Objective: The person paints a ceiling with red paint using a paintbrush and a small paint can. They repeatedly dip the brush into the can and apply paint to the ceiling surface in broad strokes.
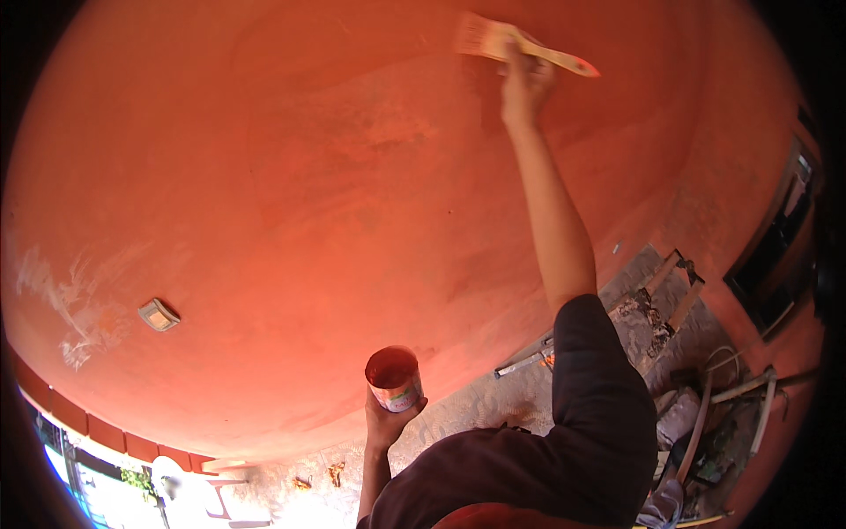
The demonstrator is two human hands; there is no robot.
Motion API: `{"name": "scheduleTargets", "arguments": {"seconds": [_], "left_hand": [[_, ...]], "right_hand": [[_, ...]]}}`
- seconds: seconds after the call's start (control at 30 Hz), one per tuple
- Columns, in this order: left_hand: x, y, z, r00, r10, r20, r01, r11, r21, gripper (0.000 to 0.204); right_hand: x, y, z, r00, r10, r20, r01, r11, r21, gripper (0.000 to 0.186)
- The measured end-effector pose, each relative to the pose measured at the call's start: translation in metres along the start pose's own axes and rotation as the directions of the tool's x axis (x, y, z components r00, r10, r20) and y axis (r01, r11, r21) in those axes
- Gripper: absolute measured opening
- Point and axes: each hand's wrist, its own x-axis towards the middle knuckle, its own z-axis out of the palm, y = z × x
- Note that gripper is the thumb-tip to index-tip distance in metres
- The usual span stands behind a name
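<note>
My right hand [528, 81] is raised at the top of the view, its fingers closed around a wide flat paintbrush [520, 40] with a pale handle tipped in red. The bristles lie against or very close to the orange-red wall [308, 203]; slight blur hides the exact contact. Darker, wet-looking paint shows on the wall near the brush. Low in the middle, my left hand [388, 425] holds a paint can [402, 395] from below and around its side. The can is open at the top, tilted a little, with red-brown paint coating its inside.
A light switch [159, 315] sits on the wall at left, near whitish scuffs [75, 300]. A roller-like pole [522, 364] lies on the floor by the wall's foot. At right are a wooden ladder-like frame [665, 304], piled sticks and pipes [705, 414], and a dark window [780, 238].
</note>
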Motion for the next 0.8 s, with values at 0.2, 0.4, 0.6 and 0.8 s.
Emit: {"name": "scheduleTargets", "arguments": {"seconds": [0.2,0.4,0.6,0.8], "left_hand": [[0.007,-0.005,-0.002,1.0,0.015,0.016,-0.016,0.999,0.049,0.093],[0.006,-0.008,0.001,1.0,-0.005,0.011,0.005,1.0,-0.013,0.093],[-0.001,-0.022,-0.01,0.999,0.042,-0.024,-0.042,0.999,-0.012,0.09],[-0.009,-0.028,-0.021,0.998,0.028,-0.05,-0.031,0.997,-0.066,0.088]], "right_hand": [[0.029,-0.016,-0.068,0.956,-0.226,-0.188,0.152,0.926,-0.345,0.024],[-0.017,-0.005,0.01,0.666,-0.604,0.438,0.678,0.246,-0.693,0.028],[-0.14,-0.032,0.16,0.554,-0.647,0.525,0.798,0.233,-0.555,0.055],[-0.242,-0.066,0.255,0.489,-0.681,0.545,0.861,0.276,-0.427,0.043]]}}
